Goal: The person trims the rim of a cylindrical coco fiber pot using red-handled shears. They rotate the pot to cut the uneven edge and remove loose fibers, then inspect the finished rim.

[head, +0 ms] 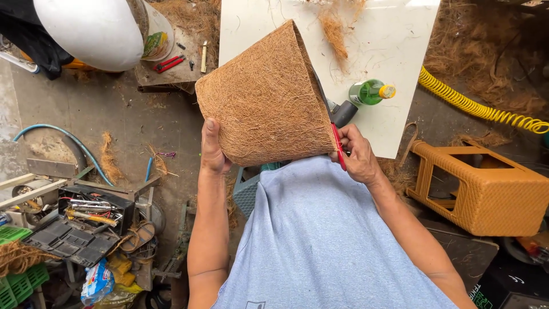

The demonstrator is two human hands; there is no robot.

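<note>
I hold a brown coconut-fibre pot (266,97), cone-shaped, tilted on its side in front of my chest. My left hand (213,150) presses flat against its lower left side near the wide rim. My right hand (357,154) grips red-handled scissors (337,143) whose dark blades run up along the pot's right rim edge. The blade tips are partly hidden behind the fibre.
A white board (389,40) lies beyond the pot with loose fibre tufts (334,31), a green bottle (370,91) and a dark tool. An orange woven stool (486,189) lies at right, a yellow coiled hose (474,106) above it. An open toolbox (86,223) sits at left.
</note>
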